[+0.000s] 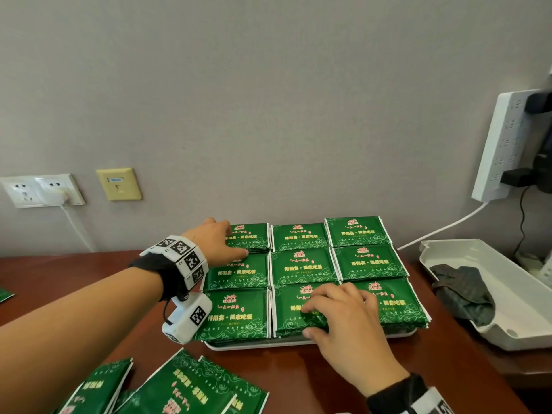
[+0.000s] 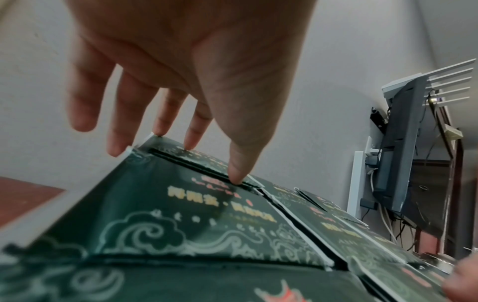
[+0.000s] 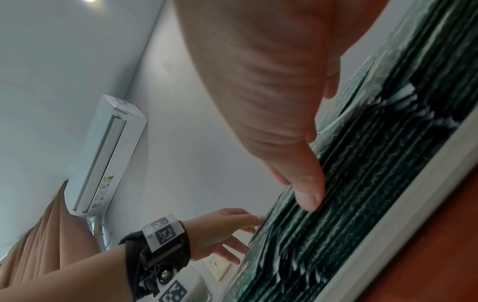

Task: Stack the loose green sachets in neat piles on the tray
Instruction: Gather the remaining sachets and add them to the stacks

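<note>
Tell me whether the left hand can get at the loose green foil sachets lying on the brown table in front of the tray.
Probably yes. The left hand rests open on the far-left pile, holding nothing, and the loose green foil sachets lie uncovered nearby, below its forearm.

You face a plain grey wall [image 1: 268,100] behind a reddish-brown wooden table [image 1: 298,372], with white wall sockets [image 1: 41,191], a cream data faceplate [image 1: 119,184], and a white power strip [image 1: 504,144] at right.
</note>
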The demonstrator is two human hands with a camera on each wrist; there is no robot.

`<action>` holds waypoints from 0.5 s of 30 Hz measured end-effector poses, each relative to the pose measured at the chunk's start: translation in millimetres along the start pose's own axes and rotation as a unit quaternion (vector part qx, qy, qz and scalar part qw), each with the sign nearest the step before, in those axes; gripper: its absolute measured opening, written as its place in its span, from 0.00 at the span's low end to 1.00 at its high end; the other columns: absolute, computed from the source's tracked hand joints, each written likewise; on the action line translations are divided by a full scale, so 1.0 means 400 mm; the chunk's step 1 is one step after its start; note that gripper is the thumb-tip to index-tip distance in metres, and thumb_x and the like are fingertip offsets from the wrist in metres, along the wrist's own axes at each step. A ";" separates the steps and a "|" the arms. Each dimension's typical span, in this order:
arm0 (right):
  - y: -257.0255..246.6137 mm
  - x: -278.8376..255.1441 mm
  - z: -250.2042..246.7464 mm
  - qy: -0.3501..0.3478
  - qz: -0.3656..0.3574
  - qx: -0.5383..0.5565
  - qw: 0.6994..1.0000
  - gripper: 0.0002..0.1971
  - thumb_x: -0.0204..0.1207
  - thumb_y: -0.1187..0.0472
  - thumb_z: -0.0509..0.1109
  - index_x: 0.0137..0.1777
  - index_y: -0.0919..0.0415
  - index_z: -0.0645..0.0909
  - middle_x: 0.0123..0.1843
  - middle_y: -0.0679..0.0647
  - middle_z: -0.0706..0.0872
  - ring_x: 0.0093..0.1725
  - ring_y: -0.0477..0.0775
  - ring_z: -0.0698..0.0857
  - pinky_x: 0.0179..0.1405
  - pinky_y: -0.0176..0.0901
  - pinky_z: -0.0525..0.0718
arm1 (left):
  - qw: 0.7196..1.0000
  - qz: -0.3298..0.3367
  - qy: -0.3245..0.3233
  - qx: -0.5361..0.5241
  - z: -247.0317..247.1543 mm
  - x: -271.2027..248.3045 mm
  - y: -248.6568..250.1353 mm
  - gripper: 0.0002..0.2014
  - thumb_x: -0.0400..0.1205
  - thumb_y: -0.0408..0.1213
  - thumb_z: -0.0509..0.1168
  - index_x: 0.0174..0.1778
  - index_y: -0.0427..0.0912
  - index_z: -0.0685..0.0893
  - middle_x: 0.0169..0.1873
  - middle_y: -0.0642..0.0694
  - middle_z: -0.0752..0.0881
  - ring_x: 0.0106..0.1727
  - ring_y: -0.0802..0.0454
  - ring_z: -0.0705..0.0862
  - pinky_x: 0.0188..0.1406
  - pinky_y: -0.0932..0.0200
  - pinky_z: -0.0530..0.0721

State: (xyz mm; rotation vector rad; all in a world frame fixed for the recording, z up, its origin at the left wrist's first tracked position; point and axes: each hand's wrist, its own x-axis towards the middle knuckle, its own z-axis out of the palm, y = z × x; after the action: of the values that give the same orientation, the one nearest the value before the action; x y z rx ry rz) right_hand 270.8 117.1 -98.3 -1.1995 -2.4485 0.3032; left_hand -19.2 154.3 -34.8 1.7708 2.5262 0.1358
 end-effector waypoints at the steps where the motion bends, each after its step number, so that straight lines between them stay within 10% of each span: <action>1: 0.000 0.000 0.000 0.001 0.000 0.001 1.000 0.15 0.77 0.41 0.74 0.63 0.36 0.82 0.64 0.27 0.74 0.69 0.40 0.68 0.64 0.40 0.48 | 1.000 0.002 0.001 0.002 0.000 -0.003 0.001 0.35 0.75 0.69 0.66 0.71 0.51 0.75 0.67 0.46 0.77 0.56 0.50 0.82 0.54 0.53 0.86; 15: -0.008 -0.005 -0.001 0.017 -0.013 0.014 1.000 0.21 0.74 0.32 0.71 0.65 0.36 0.78 0.62 0.27 0.74 0.68 0.39 0.69 0.70 0.45 0.56 | 0.998 0.018 0.067 0.007 -0.022 -0.132 0.016 0.31 0.77 0.68 0.64 0.71 0.54 0.75 0.69 0.48 0.75 0.63 0.47 0.81 0.58 0.46 0.86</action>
State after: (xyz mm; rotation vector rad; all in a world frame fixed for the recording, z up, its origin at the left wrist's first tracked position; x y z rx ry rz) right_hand 269.9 113.5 -97.4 -1.1510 -2.4212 0.3070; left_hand 3.9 106.5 -25.8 1.8725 2.5915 0.2479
